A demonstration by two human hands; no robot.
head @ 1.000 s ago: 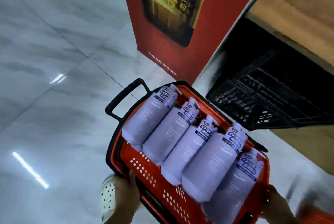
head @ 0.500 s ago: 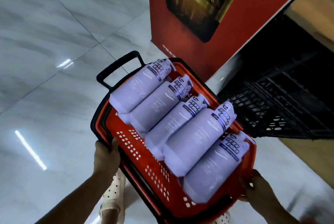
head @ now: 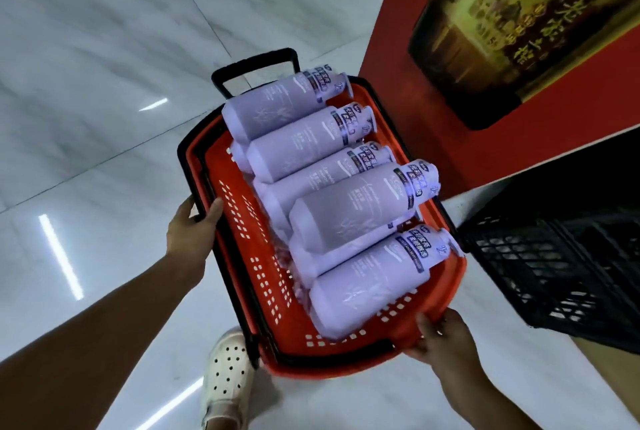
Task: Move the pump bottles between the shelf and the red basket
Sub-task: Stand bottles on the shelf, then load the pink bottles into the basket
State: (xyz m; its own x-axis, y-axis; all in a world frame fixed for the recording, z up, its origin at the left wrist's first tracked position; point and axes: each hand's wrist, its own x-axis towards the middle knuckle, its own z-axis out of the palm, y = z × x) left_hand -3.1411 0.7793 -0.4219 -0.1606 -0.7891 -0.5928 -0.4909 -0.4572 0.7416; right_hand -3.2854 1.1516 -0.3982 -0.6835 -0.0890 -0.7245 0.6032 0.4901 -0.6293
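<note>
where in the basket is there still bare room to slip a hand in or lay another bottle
Bare strip of the red basket: between the rim held by the left hand and the bases of the pump bottles, and along the near wall by the right hand. Crowded: bottles lie side by side, caps at the rim nearest the black crate.

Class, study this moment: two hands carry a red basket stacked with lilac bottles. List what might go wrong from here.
1. The bottles lie piled above the rim of the red basket, so a tilt may roll them out.
2. The left hand and right hand grip only the rim, not the black handle; the load might slip.
</note>
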